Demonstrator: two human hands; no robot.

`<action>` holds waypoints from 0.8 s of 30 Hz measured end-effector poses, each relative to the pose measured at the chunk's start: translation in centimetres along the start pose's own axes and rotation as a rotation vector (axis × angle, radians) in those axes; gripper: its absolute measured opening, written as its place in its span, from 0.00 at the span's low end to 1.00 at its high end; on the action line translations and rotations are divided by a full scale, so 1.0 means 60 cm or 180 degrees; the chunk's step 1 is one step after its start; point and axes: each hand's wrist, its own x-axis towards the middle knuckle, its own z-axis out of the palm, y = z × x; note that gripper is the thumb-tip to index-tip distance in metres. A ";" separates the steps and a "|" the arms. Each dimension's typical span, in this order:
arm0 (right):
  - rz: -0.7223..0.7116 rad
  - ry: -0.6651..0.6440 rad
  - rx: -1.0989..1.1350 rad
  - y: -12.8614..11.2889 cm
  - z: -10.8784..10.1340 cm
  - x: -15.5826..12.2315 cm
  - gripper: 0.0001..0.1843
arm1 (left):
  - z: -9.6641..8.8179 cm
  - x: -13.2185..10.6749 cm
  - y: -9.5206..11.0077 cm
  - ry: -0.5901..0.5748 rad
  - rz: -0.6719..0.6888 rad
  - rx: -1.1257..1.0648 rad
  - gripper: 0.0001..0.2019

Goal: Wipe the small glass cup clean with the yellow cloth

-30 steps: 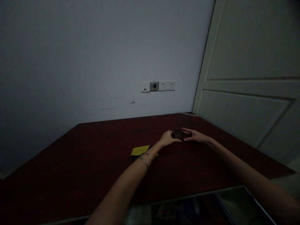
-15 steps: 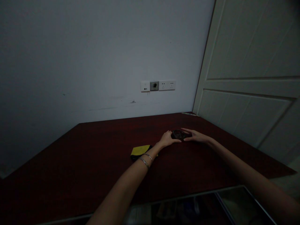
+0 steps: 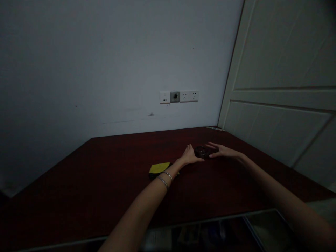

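A small dark round object (image 3: 203,151) lies on the dark red table (image 3: 105,182), far from me. My left hand (image 3: 189,157) rests on the table at the object's left side, fingers curled toward it, two thin bracelets on the wrist. My right hand (image 3: 223,151) lies at the object's right side with fingers stretched along it and touching it. Both hands flank the object; in this dim light I cannot make out what it is. A yellow cloth (image 3: 160,168) lies flat on the table beside my left wrist.
A white wall stands behind the table with a row of sockets (image 3: 179,96). A white panelled door (image 3: 283,91) closes the right side. A glass or shiny surface edge (image 3: 236,227) runs along the near side below the table.
My view has shifted slightly. The hands stay around the dark object, with the right fingers a little more stretched out.
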 end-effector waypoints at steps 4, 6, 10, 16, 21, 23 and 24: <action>-0.0054 0.0584 0.0011 -0.028 -0.033 -0.005 0.42 | -0.040 -0.003 0.002 -0.0063 -0.0271 0.0180 0.56; -0.0272 0.0960 0.0003 -0.049 -0.043 0.004 0.36 | -0.075 -0.006 -0.004 0.0104 -0.0316 0.0315 0.51; -0.0635 0.1771 0.0014 -0.103 -0.025 0.045 0.33 | -0.150 -0.029 -0.039 0.0504 -0.0644 0.0492 0.47; -0.1135 0.1667 -0.0564 -0.194 0.082 0.098 0.26 | -0.230 -0.101 -0.124 0.0919 -0.1372 0.0606 0.43; -0.1144 0.1143 -0.1120 -0.214 0.190 0.139 0.26 | -0.251 -0.166 -0.185 0.1033 -0.1740 0.0895 0.37; -0.1073 0.0988 -0.1180 -0.204 0.226 0.156 0.27 | -0.251 -0.188 -0.202 0.1078 -0.1837 0.0972 0.35; -0.1037 0.0918 -0.1198 -0.197 0.241 0.164 0.27 | -0.249 -0.197 -0.210 0.1088 -0.1867 0.1015 0.34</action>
